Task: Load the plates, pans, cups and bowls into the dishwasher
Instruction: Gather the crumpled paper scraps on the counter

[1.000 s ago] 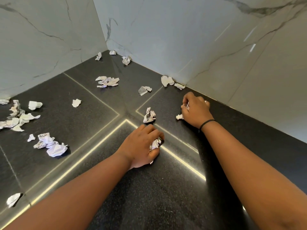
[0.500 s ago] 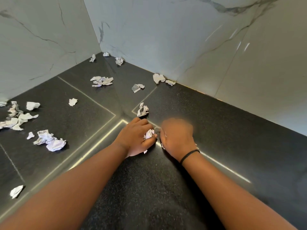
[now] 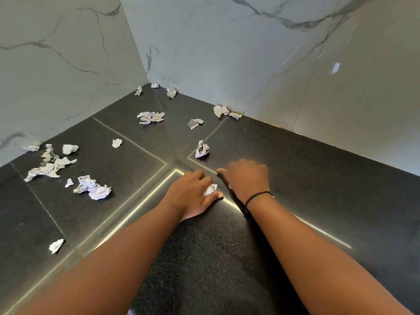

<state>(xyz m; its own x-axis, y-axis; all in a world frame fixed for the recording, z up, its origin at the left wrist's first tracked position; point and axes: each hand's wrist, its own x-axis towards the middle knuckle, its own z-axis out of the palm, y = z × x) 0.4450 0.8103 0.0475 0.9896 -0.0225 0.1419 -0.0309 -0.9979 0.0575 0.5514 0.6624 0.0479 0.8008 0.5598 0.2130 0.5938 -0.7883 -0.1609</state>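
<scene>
Our right hand (image 3: 246,178) has slid beside our left hand (image 3: 193,194), which grips crumpled paper (image 3: 210,189); right's grasp unclear (no dishes, no dishwasher visible), loading unstarted.

Two hands: the left hand (image 3: 192,194) and the right hand (image 3: 246,178). One black wristband (image 3: 258,196). Roughly seventeen crumpled paper scraps (image 3: 151,117), mostly in the left and upper middle of the frame; clustered ones resist an exact count. Two marble wall panels (image 3: 227,48).
</scene>
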